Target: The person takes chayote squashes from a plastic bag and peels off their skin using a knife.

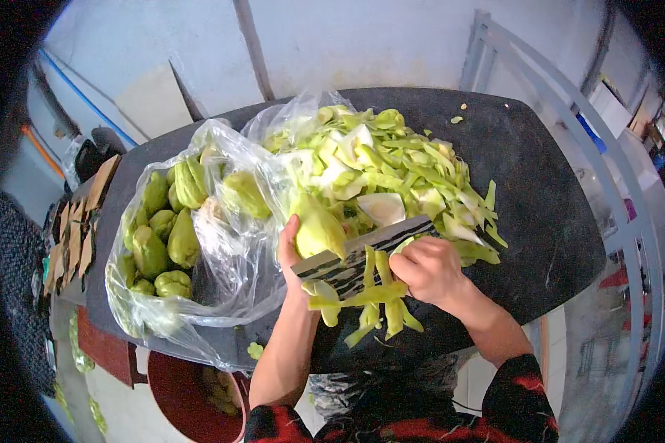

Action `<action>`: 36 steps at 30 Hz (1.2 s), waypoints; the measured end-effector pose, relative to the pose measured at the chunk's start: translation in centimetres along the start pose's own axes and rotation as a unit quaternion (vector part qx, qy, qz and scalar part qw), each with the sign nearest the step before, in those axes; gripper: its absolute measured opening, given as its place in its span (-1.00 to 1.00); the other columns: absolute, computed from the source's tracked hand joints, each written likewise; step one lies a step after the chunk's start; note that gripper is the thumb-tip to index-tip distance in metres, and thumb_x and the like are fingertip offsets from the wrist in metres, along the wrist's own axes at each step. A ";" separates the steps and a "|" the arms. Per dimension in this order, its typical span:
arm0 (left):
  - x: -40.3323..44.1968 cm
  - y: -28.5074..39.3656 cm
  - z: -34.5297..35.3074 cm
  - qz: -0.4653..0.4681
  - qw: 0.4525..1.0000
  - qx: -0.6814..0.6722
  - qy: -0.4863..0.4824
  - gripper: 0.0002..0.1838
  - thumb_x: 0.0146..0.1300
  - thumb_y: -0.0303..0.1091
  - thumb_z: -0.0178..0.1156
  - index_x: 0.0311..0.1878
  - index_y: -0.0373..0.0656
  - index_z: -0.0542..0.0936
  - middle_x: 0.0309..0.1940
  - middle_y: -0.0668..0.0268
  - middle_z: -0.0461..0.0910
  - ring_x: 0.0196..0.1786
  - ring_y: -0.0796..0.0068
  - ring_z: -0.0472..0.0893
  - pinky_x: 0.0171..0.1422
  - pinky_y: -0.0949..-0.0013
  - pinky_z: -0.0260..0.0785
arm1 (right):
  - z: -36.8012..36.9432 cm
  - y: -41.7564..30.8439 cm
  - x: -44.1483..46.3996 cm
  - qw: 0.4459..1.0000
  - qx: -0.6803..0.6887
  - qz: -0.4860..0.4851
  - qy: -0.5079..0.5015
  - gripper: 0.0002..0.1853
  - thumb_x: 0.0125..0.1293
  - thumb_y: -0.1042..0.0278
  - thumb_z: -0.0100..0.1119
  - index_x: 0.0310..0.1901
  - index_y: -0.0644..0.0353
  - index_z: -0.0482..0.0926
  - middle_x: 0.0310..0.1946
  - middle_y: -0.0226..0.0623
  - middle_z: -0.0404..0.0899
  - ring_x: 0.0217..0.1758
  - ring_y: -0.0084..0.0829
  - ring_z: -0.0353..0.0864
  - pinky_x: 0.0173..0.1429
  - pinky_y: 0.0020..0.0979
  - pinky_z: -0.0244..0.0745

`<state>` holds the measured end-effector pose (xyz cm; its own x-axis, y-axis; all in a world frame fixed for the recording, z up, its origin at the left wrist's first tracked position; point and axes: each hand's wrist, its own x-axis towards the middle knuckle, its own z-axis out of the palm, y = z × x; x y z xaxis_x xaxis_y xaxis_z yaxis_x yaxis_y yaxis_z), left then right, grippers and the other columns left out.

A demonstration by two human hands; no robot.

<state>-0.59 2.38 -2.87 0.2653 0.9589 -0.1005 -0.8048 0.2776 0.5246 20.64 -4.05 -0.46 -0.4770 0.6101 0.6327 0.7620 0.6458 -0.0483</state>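
My left hand (291,255) is closed round a pale green chayote (319,225), its fingers mostly hidden behind it. My right hand (428,272) is shut on a broad-bladed knife (336,267), its handle hidden in the fist. The blade, streaked dark and light, lies against or very near the lower end of the chayote. Green peel strips (366,297) hang over the blade and its lower edge. Behind both hands rises a heap of peelings (391,159) with white-fleshed pieces in it. Several whole chayotes (183,240) sit in a clear plastic bag (236,295) left of my left hand.
Everything lies on a dark table (536,199) with rounded corners. Below its front left edge stands a red-brown bucket (171,395) with pale matter inside. A grey metal frame (569,111) stands along the right side. Cardboard pieces (81,229) are at the left, a pale wall behind.
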 end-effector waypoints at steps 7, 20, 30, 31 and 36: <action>-1.1 0.3 2.6 0.014 0.997 0.038 0.073 -0.45 0.31 0.11 0.04 0.13 -0.16 0.51 -0.09 0.23 0.62 -0.07 0.31 0.60 0.08 0.24 0.44 | 0.6 2.0 -0.5 0.999 -0.008 0.048 -0.001 -0.82 -0.05 0.31 0.26 -0.49 0.09 0.42 -0.67 -0.35 0.41 -0.60 -0.22 0.52 -0.52 -0.20 0.40; -1.5 1.5 2.6 -0.024 0.996 0.029 0.080 -0.53 0.35 0.00 0.08 0.12 -0.18 0.54 -0.09 0.16 0.64 -0.08 0.18 0.64 0.07 0.15 0.51 | -0.1 0.6 -0.4 0.999 -0.028 0.033 0.012 -0.88 -0.02 0.41 0.18 -0.53 0.10 0.41 -0.68 -0.36 0.40 -0.61 -0.25 0.50 -0.53 -0.23 0.38; -1.2 0.5 2.3 -0.090 0.996 -0.017 0.009 -0.53 0.40 0.03 -0.01 0.11 -0.16 0.54 -0.09 0.20 0.65 -0.08 0.25 0.64 0.07 0.16 0.50 | -0.6 1.6 0.0 0.989 0.011 0.143 0.024 -0.77 0.01 0.27 0.32 -0.45 0.12 0.43 -0.61 -0.27 0.50 -0.52 -0.12 0.59 -0.47 -0.14 0.45; -1.2 0.5 2.3 -0.092 0.995 -0.024 0.027 -0.51 0.40 0.04 -0.02 0.12 -0.16 0.53 -0.07 0.19 0.65 -0.06 0.22 0.64 0.08 0.15 0.50 | -0.7 1.2 -0.1 0.989 0.013 0.142 0.026 -0.77 0.01 0.27 0.32 -0.45 0.12 0.43 -0.61 -0.27 0.50 -0.52 -0.12 0.59 -0.47 -0.14 0.45; -0.6 0.5 1.2 -0.095 0.994 -0.037 -0.024 -0.43 0.40 0.09 -0.07 0.23 -0.19 0.48 0.04 0.11 0.62 0.02 0.16 0.62 0.14 0.09 0.49 | -0.6 -0.8 0.0 0.999 0.027 -0.008 0.040 -0.80 -0.11 0.27 0.28 -0.53 0.04 0.42 -0.69 -0.39 0.37 -0.62 -0.25 0.49 -0.54 -0.24 0.37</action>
<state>-0.49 1.85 -1.55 0.4406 0.8850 -0.1502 -0.7741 0.4593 0.4357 20.33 -4.81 0.08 -0.4513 0.5620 0.6931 0.7286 0.6806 -0.0774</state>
